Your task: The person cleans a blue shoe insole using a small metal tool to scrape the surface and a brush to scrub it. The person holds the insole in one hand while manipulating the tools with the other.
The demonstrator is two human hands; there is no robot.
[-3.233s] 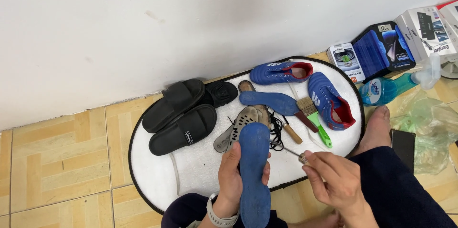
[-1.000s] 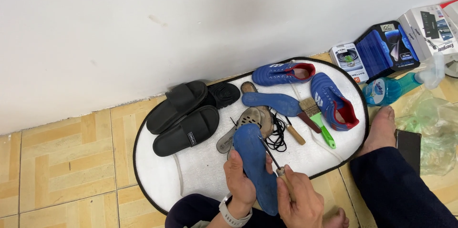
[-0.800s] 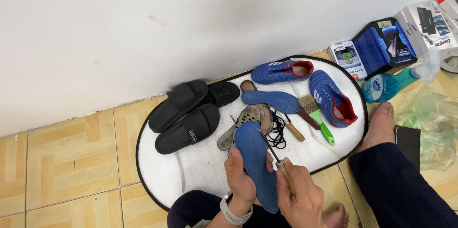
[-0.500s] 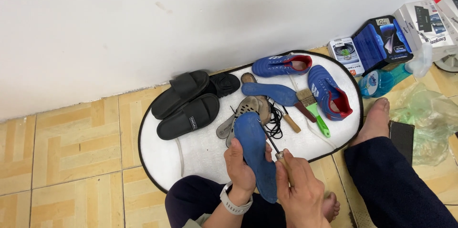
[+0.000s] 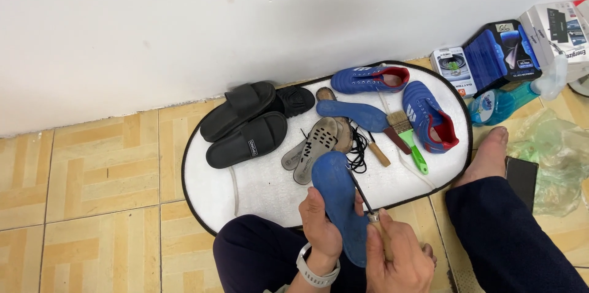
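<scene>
My left hand (image 5: 323, 224) grips a blue insole (image 5: 338, 198) from its left side and holds it up over my lap. My right hand (image 5: 397, 256) is closed on a small brush with a wooden handle (image 5: 368, 205), its thin dark tip resting on the insole's right edge. Behind them a white oval mat (image 5: 257, 179) holds two blue shoes (image 5: 371, 78) (image 5: 429, 116), a second blue insole (image 5: 351, 114), two grey perforated insoles (image 5: 314, 146), a black lace (image 5: 358, 154) and two brushes (image 5: 410, 141).
A pair of black slides (image 5: 245, 122) lies on the mat's left end, against the white wall. Boxes (image 5: 500, 53), a blue spray bottle (image 5: 498, 104), a clear plastic bag (image 5: 555, 152) and a dark phone (image 5: 521, 176) sit right of my bare foot (image 5: 488, 155). Tiled floor extends left.
My right hand came in from the right with the brush and set its tip on the insole's edge. My left hand kept hold of the insole throughout.
</scene>
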